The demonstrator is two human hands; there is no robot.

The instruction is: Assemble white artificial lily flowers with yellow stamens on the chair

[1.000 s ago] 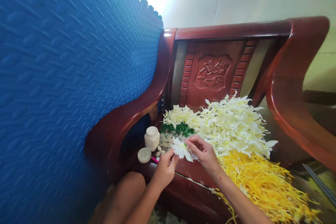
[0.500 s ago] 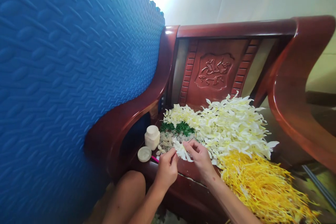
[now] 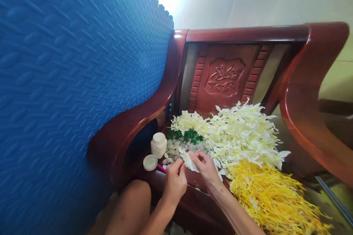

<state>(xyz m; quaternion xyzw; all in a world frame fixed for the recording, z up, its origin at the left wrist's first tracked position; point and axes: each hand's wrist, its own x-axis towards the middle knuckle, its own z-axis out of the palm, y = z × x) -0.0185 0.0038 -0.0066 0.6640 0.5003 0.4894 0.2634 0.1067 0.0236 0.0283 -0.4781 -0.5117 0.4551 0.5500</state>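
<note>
Between my two hands is a white artificial flower (image 3: 186, 158) with layered petals. My left hand (image 3: 175, 180) is closed, its thumb and forefinger pinching the flower's underside from the left. On the right, my right hand (image 3: 204, 165) closes thumb and fingers on the petals, partly covering them. A thin dark line shows by the right fingertips, too fine to name. Just beyond lie a heap of small clear pieces (image 3: 174, 147), a patch of green pieces (image 3: 187, 136) and a big pile of white petals (image 3: 242, 132).
Everything lies on a reddish wooden chair's seat (image 3: 146, 180). At left stand a white jar (image 3: 159, 145), its round lid (image 3: 150, 162) and a pink stick (image 3: 161, 168). Yellow strands (image 3: 273, 198) pile up at right. A blue foam mat (image 3: 68, 80) rises beside the left armrest (image 3: 121, 121).
My right hand has shifted slightly left and down, covering more of the flower. The left hand keeps its pinch. The whole view has moved a little.
</note>
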